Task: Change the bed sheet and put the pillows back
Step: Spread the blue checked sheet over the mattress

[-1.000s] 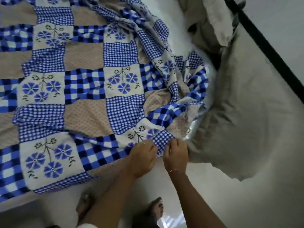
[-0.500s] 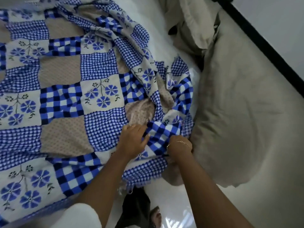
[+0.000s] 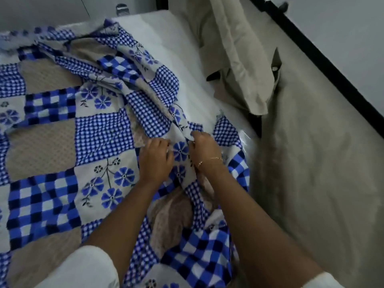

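Head view is showing a bed with a blue-and-beige patchwork bed sheet (image 3: 99, 129) lying rumpled over the white mattress (image 3: 172, 48). Checked, gingham, floral and plain beige squares are making up the sheet. It is covering the left and middle of the bed, with its far edge bunched near the far end of the mattress and its right portion gathered into folds short of the bed's right edge, leaving a strip of bare mattress showing there.

Left hand (image 3: 156, 161) is resting knuckles-up on the sheet with its fingers curled into the fabric, gripping a fold beside a blue flower print. Right hand (image 3: 204, 151) is lying just beside it, fingers curled and pinching the same ridge of gathered cloth; a thin bracelet (image 3: 209, 160) is sitting on that wrist. The two hands are close together but apart, with the flower print between them. White sleeves (image 3: 83, 269) are showing on both forearms at the near edge of the frame.

Beige pillows (image 3: 239, 59) and a large beige bedding mass (image 3: 311, 163) are lying along the right side of the bed, against a dark frame rail (image 3: 324, 59).
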